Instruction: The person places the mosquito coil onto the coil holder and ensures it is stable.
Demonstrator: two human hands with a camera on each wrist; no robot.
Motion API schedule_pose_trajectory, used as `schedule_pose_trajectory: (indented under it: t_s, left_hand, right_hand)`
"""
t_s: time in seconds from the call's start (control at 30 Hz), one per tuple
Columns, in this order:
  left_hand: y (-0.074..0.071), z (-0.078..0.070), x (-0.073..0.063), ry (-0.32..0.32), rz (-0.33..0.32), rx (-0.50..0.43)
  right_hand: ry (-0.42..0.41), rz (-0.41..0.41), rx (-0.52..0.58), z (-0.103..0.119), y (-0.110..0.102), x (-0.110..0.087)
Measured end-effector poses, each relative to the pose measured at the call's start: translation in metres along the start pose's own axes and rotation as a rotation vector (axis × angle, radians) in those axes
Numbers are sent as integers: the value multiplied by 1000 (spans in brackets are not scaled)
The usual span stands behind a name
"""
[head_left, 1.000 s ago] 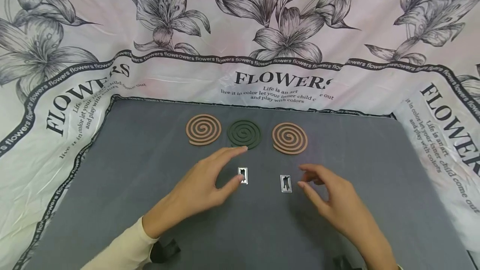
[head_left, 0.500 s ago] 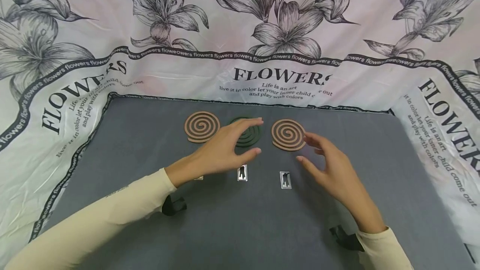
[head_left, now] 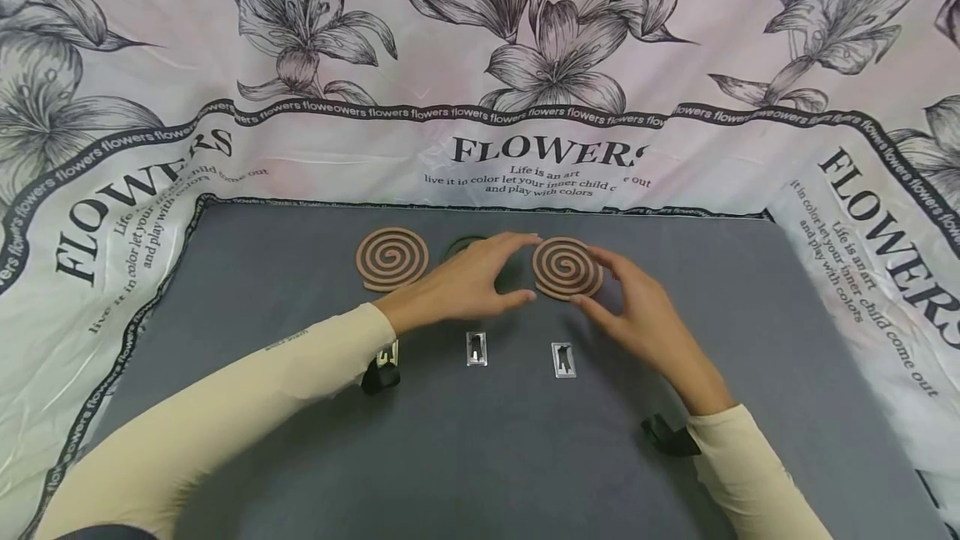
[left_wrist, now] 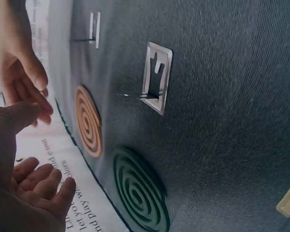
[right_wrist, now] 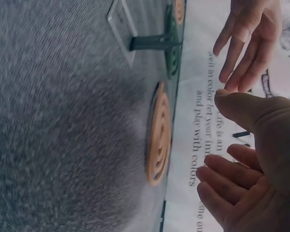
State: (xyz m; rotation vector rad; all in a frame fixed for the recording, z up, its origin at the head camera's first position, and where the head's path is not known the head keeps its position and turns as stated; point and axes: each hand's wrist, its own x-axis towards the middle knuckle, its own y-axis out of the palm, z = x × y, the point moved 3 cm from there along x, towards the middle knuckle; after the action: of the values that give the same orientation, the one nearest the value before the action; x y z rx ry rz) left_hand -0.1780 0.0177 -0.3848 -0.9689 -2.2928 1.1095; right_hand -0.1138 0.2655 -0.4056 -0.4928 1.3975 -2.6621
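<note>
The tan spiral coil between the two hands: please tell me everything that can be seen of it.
The tan coil is a flat, round spiral of several turns with narrow gaps, its outer end at lower left in the head view. It looks matte and unbroken; its material is unclear. It lies on the grey tabletop, right of the green coil. The head view shows it between the left hand and right hand, yet the wrist views show both apart from it.
</note>
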Motion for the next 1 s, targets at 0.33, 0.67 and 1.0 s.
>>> schedule_pose_trajectory:
  t_s: [0.33,0.67,1.0]
  left_hand:
    - [15,11,29,-29,153,29]
    - [24,22,43,-59,212,52]
    - [31,29,55,-68,272,70]
  right_hand:
    - [97,93,-30,-21,5,9]
    - [138,210,-44,-29,11,24]
    - [136,235,-37,-36,20,27]
